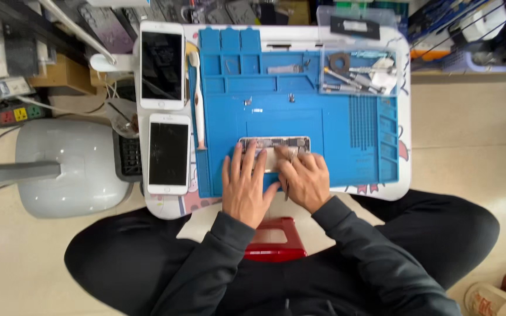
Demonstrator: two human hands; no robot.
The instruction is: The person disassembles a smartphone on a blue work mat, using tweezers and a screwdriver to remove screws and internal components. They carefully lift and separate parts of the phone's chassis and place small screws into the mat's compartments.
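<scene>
I take the blue work mat (300, 117) as my landmark. Off its left edge I see two white phones lying face up on the small white table (404, 117), one (161, 65) at the far corner and one (168, 153) nearer me, with a white brush-like tool (197, 99) lying lengthwise between them and the mat.

On the mat's near middle lies the opened phone body (274, 152), long side across, its insides showing. My left hand (246, 187) lies flat over the left half of it, fingers spread and straight, tips resting on the phone body, gripping nothing. My right hand (304, 178) sits just beside it, touching it, fingers curled down onto the right half of the phone body. A thin dark tool (286, 188) runs under that hand toward me; I cannot tell whether the fingers pinch it or merely cover it.

At the mat's far right corner stands a clear tray (358, 71) holding screwdrivers and small metal tools.
</scene>
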